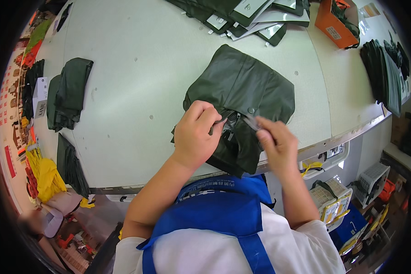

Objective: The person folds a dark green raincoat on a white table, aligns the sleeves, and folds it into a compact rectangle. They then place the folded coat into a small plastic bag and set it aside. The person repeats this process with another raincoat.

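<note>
A dark green coated garment (239,84), partly folded, lies on the table in front of me. It has a round snap button and a dark opening with a zipper (233,119) near its lower middle. My left hand (197,134) is closed at the left of that opening, pinching a dark strip of the garment's edge between thumb and fingers. On the other side, my right hand (278,141) grips a small silvery tool (252,122), blurred by motion, its tip close to the zipper and just below the snap. The exact kind of tool cannot be made out.
Dark green pieces with white cards (249,18) are piled at the far side. An orange box (338,23) and a folded dark green stack (382,75) stand at the right. More folded green fabric (69,91) lies left. The pale table's front edge (333,141) runs before me.
</note>
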Available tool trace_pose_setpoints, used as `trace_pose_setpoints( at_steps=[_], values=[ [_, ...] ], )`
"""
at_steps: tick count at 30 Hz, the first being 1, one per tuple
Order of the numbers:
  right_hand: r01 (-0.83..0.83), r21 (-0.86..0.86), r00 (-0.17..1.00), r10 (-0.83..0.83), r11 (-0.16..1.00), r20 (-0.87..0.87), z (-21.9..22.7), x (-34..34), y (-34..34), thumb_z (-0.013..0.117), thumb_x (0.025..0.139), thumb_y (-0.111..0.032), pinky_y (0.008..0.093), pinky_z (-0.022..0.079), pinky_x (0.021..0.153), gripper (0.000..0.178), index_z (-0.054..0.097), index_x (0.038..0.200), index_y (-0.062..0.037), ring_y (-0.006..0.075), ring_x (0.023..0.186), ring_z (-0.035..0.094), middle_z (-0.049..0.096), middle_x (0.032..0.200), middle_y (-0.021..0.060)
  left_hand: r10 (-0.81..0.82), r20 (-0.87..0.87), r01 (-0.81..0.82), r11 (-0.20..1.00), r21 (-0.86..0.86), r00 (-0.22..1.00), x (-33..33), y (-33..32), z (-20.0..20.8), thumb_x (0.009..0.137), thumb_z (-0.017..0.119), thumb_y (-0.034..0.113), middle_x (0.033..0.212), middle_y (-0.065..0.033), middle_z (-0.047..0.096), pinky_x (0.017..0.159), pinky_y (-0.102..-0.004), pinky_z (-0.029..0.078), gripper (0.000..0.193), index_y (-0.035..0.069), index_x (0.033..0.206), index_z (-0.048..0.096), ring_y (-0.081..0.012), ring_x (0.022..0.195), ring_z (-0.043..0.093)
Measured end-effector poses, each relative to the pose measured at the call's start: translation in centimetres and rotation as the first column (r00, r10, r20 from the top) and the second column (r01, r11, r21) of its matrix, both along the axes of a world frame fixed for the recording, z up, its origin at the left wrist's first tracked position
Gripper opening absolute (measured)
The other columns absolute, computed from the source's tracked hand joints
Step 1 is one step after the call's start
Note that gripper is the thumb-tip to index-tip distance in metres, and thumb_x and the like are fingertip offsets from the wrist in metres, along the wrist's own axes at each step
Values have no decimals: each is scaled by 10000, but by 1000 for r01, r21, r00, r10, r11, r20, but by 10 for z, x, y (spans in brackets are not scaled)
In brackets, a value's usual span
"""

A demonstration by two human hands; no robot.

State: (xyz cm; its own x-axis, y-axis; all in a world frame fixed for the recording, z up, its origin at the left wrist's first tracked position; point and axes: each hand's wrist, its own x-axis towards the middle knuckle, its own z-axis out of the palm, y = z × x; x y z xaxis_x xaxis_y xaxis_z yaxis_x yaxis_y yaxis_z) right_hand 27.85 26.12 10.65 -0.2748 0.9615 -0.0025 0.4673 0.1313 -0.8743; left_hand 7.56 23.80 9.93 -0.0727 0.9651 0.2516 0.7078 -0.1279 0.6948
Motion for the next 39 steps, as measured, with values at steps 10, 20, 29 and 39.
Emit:
trace_pose_setpoints(
  at_steps=[10, 20, 29, 39],
  values=[
    [4, -31, 993, 0, 999, 119, 2, -19, 2, 737, 804, -166, 317, 434, 536, 232, 683, 974, -18, 225, 584, 548, 589, 729, 104, -96, -150, 121, 979, 165, 984, -3, -2, -7, 659, 721, -72, 821, -60, 577, 562, -309, 466, 207, 41, 753, 577, -228, 694, 582],
    [78, -65, 996, -80, 995, -28, -9, -23, 2, 745, 796, -144, 309, 447, 565, 206, 693, 944, -9, 208, 608, 563, 594, 717, 103, -90, -151, 116, 978, 176, 984, -4, -3, -7, 647, 728, -59, 812, -53, 581, 549, -309, 465, 206, 50, 736, 577, -224, 687, 583],
    [64, -116, 997, -69, 991, -41, -11, -24, 1, 740, 803, -117, 281, 465, 592, 211, 686, 972, -2, 181, 633, 585, 624, 754, 104, -116, -234, 154, 976, 151, 965, -5, -2, -1, 641, 726, -55, 843, -56, 614, 583, -314, 473, 226, 51, 735, 550, -246, 699, 590],
    [203, -111, 977, -208, 973, -40, -15, -34, -21, 763, 790, -129, 252, 448, 571, 256, 679, 1005, -19, 128, 625, 555, 613, 766, 70, 203, 313, -13, 855, -518, 928, -15, 16, 9, 839, 680, 68, 780, -38, 644, 708, -246, 438, 155, 27, 802, 535, -86, 756, 555]
  ],
)
